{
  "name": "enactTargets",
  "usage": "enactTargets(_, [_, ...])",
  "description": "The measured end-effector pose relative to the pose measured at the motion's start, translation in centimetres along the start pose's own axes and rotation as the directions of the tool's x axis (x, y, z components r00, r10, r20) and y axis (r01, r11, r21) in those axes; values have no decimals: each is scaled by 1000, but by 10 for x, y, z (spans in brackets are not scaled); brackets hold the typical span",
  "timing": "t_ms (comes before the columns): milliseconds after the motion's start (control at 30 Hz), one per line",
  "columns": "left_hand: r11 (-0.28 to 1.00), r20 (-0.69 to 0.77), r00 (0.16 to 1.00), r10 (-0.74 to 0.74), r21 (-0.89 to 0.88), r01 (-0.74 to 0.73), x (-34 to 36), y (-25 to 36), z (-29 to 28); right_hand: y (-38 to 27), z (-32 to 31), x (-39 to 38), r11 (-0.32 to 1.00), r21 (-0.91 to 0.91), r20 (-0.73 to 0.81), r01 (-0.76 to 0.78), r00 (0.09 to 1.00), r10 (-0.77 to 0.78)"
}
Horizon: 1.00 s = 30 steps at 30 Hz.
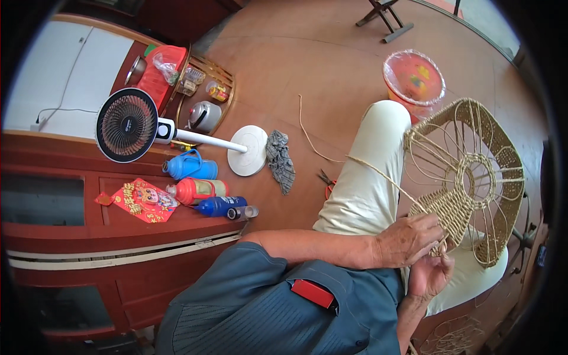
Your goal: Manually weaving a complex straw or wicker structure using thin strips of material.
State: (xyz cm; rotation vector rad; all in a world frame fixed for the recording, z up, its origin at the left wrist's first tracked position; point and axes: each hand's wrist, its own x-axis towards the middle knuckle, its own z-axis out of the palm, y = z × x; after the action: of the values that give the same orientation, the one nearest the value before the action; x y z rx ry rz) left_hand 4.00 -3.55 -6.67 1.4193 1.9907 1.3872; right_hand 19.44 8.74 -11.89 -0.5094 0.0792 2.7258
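A partly woven straw-cord piece (451,218), perhaps a basket, leans over my knees. It has a braided outer band, bare spoke cords and a round ring near its middle; a wedge on the near side is closely woven. My left hand (412,239) lies over the lower edge of that wedge, its fingers bent and pressed together on the cord there. Just below, my right hand (431,276) pinches the cord at the same edge, thumb and fingers nearly meeting. From the weave a loose cord (384,171) runs across my trouser leg to the floor.
Red-handled pliers (331,187) and a crumpled grey cloth (280,163) lie on the floor. A white standing fan (247,151), several flasks (198,167) and a rack with a kettle (205,116) are left. Beyond my knee stands a lined red bucket (414,83). Loose cord (452,340) lies at lower right.
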Motion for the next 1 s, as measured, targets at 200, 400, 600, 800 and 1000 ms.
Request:
enactTargets(200, [1000, -28, 1000, 8, 0, -8, -2, 1, -3, 2, 23, -5, 838, -520, -201, 167, 929, -310])
enactTargets(400, [998, -7, 998, -62, -32, 62, 10, 11, -13, 4, 46, -5, 579, -795, -172, 180, 849, -500])
enactTargets(600, [999, 7, 1000, -21, -34, 21, 10, 2, -4, 3, 20, -5, 957, -266, 14, 114, 993, -114])
enactTargets(800, [1000, -13, 1000, -4, -26, 3, 6, -5, 0, -13, 21, 2, 699, -695, -137, 167, 924, -357])
enactTargets(1000, [999, -37, 999, 19, 39, -18, 4, -6, 5, -9, 36, -5, -44, -978, 189, 206, 769, -610])
